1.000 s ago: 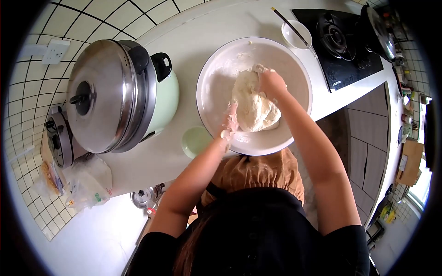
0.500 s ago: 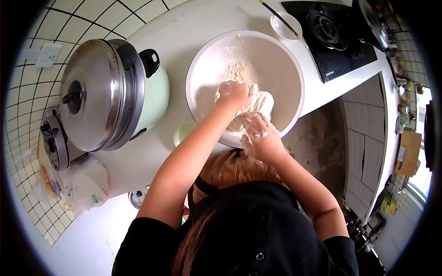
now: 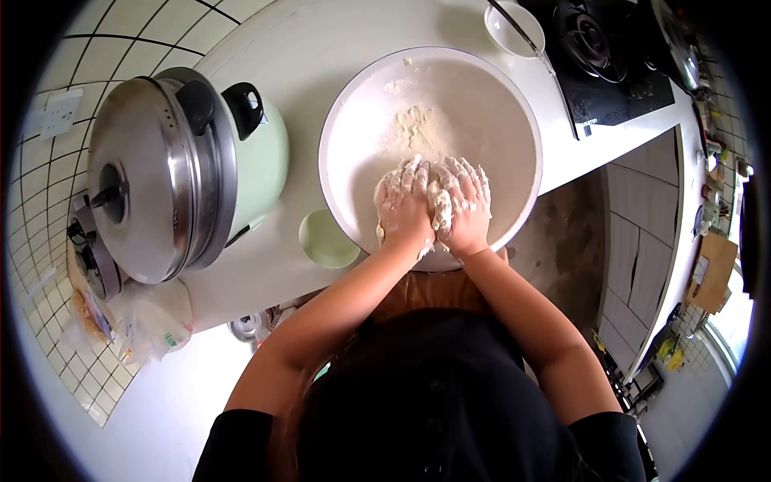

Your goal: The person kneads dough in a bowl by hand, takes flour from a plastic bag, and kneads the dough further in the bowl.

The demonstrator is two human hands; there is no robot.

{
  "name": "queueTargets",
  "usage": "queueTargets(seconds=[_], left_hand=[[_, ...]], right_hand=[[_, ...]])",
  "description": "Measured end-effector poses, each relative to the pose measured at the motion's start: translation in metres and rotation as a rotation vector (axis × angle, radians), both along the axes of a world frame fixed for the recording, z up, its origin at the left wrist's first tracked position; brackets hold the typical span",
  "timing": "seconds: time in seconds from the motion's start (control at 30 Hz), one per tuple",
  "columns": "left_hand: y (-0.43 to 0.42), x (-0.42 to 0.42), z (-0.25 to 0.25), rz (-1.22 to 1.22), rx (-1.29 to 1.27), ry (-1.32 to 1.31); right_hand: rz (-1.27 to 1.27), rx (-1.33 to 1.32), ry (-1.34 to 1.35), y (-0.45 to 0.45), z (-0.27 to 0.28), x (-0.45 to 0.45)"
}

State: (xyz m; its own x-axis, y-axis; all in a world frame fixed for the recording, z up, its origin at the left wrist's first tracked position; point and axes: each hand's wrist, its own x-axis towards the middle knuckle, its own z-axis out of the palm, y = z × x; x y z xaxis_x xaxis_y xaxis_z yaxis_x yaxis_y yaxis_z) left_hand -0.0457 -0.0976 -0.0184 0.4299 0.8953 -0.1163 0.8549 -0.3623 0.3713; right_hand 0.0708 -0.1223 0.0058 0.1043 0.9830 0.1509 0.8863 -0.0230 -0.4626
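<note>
The wide white bowl [image 3: 482, 104] has a patch of flour or dough crumbs [image 3: 415, 124] stuck to its floor. Side by side near its front rim lie my left hand [image 3: 404, 201] and my right hand [image 3: 463, 202], palms down on the dough [image 3: 439, 210]. The fingers of both point away from me, stretched out and coated with sticky dough. Most of the dough is hidden beneath the hands; a little shows between them and at their edges.
Left of the bowl stand a green pot [image 3: 269, 161] with a steel lid [image 3: 136, 181] and a small green bowl [image 3: 328, 239]. At the back right are a white bowl [image 3: 514, 32] with a dark stick across it and a black stove [image 3: 618, 96]. A plastic bag [image 3: 157, 317] lies front left.
My left hand has opened from a fist on the dough. My right hand has moved forward beside it onto the dough. The camera view has shifted slightly.
</note>
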Motion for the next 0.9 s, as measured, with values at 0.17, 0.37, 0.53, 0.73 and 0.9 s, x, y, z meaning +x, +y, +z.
queueTargets(seconds=[0.17, 0.37, 0.53, 0.73, 0.9], left_hand=[[0.027, 0.01, -0.033, 0.102, 0.063, -0.129], [0.081, 0.025, -0.04, 0.097, 0.107, -0.188], [0.099, 0.029, -0.068, 0.172, 0.225, -0.33], [0.109, 0.035, -0.066, 0.229, 0.077, -0.184], [0.137, 0.005, 0.029, 0.731, -0.862, -1.096]], right_hand=[[0.059, -0.066, -0.079, 0.028, -0.016, 0.012], [0.085, -0.045, -0.08, 0.083, -0.049, 0.035], [0.155, 0.087, 0.041, 0.121, -0.07, 0.043], [0.117, -0.026, -0.065, 0.118, -0.085, 0.051], [0.784, -0.256, 0.056, 0.134, -0.145, 0.12]])
